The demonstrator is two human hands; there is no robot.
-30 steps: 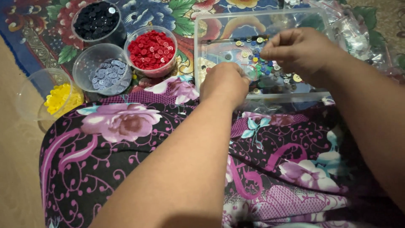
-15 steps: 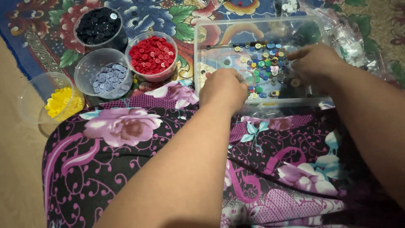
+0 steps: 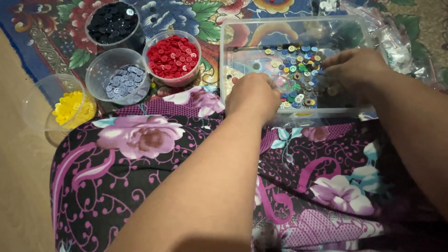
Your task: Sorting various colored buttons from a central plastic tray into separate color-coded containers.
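Note:
A clear rectangular plastic box (image 3: 228, 60) rests on a patterned carpet and holds several mixed coloured buttons (image 3: 298, 70). My left hand (image 3: 254, 95) lies curled at the box's near edge, fingers down among the buttons; what it holds is hidden. My right hand (image 3: 352, 70) reaches into the box from the right, its fingertips touching the button pile. Left of the box stand round clear tubs: red buttons (image 3: 173, 56), black buttons (image 3: 112, 21), pale blue-grey buttons (image 3: 122, 81) and yellow buttons (image 3: 71, 106).
My lap, in dark cloth with pink and purple flowers (image 3: 140, 140), fills the foreground. Clear plastic bags (image 3: 396, 44) lie at the far right behind the box. A bare tan floor (image 3: 18, 186) runs along the left.
My right hand has dropped from above the box down into the buttons and drawn toward the right side. My left hand has stayed at the near edge.

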